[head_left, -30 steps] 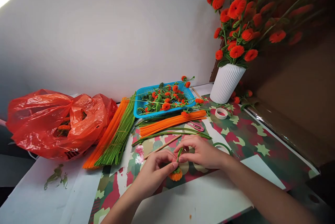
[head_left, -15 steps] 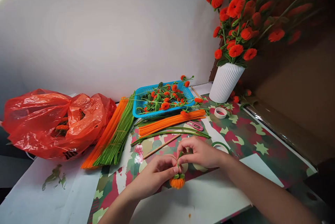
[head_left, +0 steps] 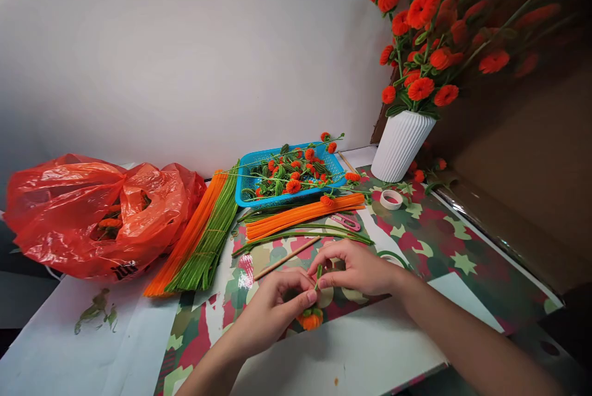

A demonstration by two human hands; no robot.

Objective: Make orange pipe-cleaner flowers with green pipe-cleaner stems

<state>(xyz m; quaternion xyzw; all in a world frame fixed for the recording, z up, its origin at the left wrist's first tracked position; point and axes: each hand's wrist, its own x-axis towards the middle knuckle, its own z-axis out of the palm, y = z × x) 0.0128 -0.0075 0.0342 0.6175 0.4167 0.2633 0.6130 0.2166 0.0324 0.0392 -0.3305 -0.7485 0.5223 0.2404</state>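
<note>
Between my two hands is an orange pipe-cleaner flower (head_left: 310, 320) with green leaves under its head, the bloom pointing down toward me. My left hand (head_left: 276, 305) pinches it close to the bloom with thumb and fingers. Just above, my right hand (head_left: 352, 268) is closed on the thin green stem, thumb against bent fingers. The fingers partly cover the stem. A wooden stick (head_left: 287, 258) lies beyond my hands, and a roll of green tape (head_left: 393, 258) sits partly behind my right wrist.
A blue basket (head_left: 272, 202) holds small orange flowers. Orange pipe cleaners (head_left: 296, 218) and pink snips (head_left: 345, 221) lie before it. At left are a red plastic bag (head_left: 60, 223) and green pipe cleaners (head_left: 203, 251). A white vase (head_left: 401, 146) and white tape (head_left: 391, 200) stand right.
The orange flower has turned slightly in my fingers, its bloom tipping left and partly under my left thumb. Both hands keep their pinch at nearly the same place.
</note>
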